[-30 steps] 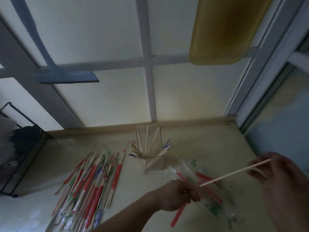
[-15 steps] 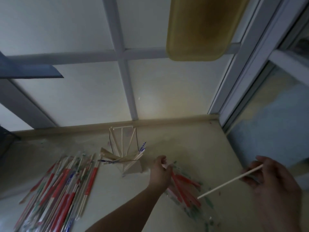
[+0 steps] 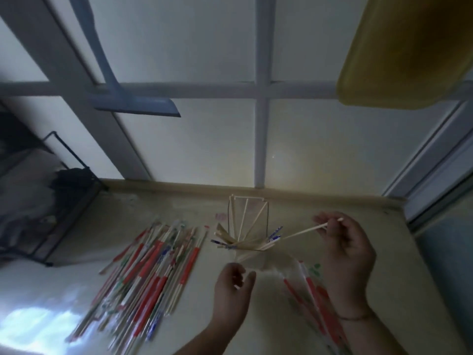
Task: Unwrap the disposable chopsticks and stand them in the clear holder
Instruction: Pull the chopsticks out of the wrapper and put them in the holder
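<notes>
The right hand (image 3: 344, 254) pinches a bare chopstick (image 3: 305, 231) near its upper end, the stick slanting down-left toward the clear holder (image 3: 247, 226), where several unwrapped chopsticks lean. The left hand (image 3: 231, 290) hovers below the holder, fingers loosely curled and holding nothing. Wrapped chopsticks (image 3: 151, 272) lie fanned on the counter (image 3: 384, 252) to the left; empty wrappers (image 3: 311, 290) lie under the right wrist.
</notes>
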`<state>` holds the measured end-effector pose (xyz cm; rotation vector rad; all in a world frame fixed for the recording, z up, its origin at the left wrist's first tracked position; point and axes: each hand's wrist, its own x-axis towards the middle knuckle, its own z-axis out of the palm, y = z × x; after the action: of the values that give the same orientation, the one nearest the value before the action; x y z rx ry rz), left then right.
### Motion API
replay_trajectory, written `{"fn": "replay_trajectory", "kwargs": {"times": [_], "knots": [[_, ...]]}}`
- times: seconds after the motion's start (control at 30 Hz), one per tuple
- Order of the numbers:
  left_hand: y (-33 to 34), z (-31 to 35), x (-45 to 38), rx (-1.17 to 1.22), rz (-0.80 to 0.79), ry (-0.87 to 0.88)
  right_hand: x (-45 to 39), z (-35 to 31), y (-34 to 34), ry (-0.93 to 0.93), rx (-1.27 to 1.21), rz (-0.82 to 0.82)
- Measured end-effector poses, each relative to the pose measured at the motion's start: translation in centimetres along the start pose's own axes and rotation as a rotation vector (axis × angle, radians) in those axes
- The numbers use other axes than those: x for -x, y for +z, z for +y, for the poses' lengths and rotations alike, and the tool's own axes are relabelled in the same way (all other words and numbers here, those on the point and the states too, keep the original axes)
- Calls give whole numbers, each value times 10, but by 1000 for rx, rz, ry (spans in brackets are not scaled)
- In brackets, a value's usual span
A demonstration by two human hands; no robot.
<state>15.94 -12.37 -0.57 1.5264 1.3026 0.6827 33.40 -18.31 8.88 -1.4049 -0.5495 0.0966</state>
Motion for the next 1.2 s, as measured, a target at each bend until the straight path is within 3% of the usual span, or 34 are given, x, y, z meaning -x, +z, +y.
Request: {"fn": "replay_trajectory", "kwargs": {"times": [0.13, 0.27, 0.33, 0.53, 0.73, 0.93, 1.1, 1.2], "knots": [[-23, 5, -16, 51, 90, -17, 6, -2, 27, 29, 32, -35], [-34, 14, -28, -3, 72, 209, 14, -9, 42, 9, 82, -88], [-34, 20, -30, -32, 53, 311, 19, -20, 47, -53, 129, -124], [-24, 31, -36, -8, 19, 400, 32, -57, 61, -256, 176, -217], [-27, 28, -41, 48, -35, 385, 41, -41, 75, -268, 182, -259], [-40, 15, -36, -70, -53, 450, 46, -29, 81, -283, 313, -337], [-61, -13, -26, -130, -94, 280, 32, -52, 73, -385, 210, -168], [-79, -36, -29, -345, -107, 229, 28, -49, 75, -364, 220, -149]]}}
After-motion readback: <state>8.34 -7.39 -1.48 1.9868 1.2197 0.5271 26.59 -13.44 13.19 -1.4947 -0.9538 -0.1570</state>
